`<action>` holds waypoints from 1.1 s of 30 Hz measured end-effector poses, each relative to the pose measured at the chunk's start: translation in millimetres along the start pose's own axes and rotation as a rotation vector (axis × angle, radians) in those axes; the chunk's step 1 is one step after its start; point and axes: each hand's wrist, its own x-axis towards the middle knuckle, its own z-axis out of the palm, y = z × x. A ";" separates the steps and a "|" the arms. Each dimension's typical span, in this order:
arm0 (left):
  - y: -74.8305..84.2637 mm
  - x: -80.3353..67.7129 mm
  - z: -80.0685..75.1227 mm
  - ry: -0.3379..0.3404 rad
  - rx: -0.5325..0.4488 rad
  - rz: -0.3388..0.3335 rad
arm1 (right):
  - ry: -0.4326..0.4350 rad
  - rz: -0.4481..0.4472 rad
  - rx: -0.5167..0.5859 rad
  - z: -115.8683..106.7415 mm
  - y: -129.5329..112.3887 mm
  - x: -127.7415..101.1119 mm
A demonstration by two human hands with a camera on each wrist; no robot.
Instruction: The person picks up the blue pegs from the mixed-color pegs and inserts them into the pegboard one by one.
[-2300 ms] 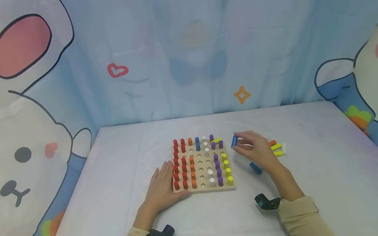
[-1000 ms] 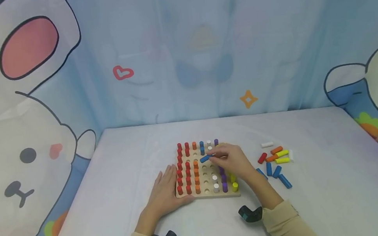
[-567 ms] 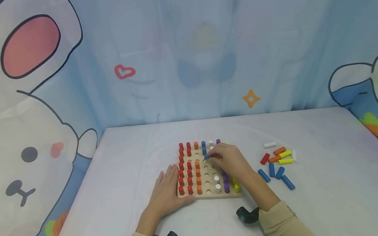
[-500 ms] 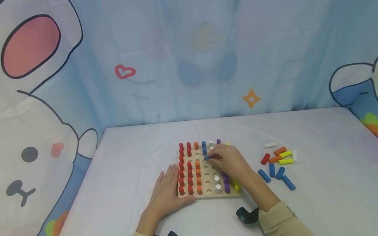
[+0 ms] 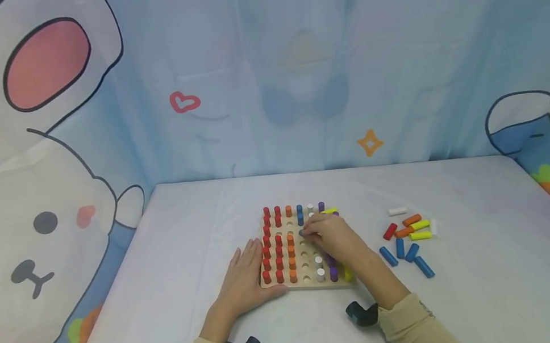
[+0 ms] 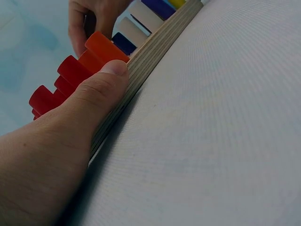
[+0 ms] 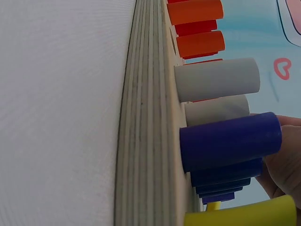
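We pinch a blue peg (image 5: 302,233) with our right hand (image 5: 332,237) over the half-filled peg board (image 5: 303,286), our flat left hand (image 5: 244,278) steadying it, while loose pegs (image 5: 406,235) wait on the table (image 5: 474,284).

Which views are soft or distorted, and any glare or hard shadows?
Head view: even, diffuse light, no glare, the pegboard small, backdrop bowed at the edges. Left wrist view: the left hand fills the frame, near forearm soft, faint shadow under the board. Right wrist view: rotated, sharp on the board edge and the purple peg.
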 end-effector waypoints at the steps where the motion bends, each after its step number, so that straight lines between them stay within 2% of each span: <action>1: 0.5 0.0 -0.2 0.002 -0.001 0.002 | -0.008 -0.001 -0.011 0.0 -0.1 0.1; 10: 1.4 0.0 -0.3 -0.012 0.009 -0.011 | 0.009 -0.007 -0.007 3.6 0.3 1.3; 19: 1.0 0.8 -0.3 -0.023 0.012 -0.019 | 0.056 -0.077 -0.035 5.8 1.2 1.7; 23: 1.4 0.7 -1.1 -0.023 0.012 -0.019 | 0.062 -0.059 -0.033 6.4 0.2 1.8; 29: 2.3 0.3 -2.5 -0.020 0.005 -0.022 | -0.045 0.047 -0.030 5.2 -6.8 2.1; 33: 1.5 -0.1 -1.4 -0.019 0.001 -0.015 | -0.114 0.085 -0.054 4.9 -10.3 1.2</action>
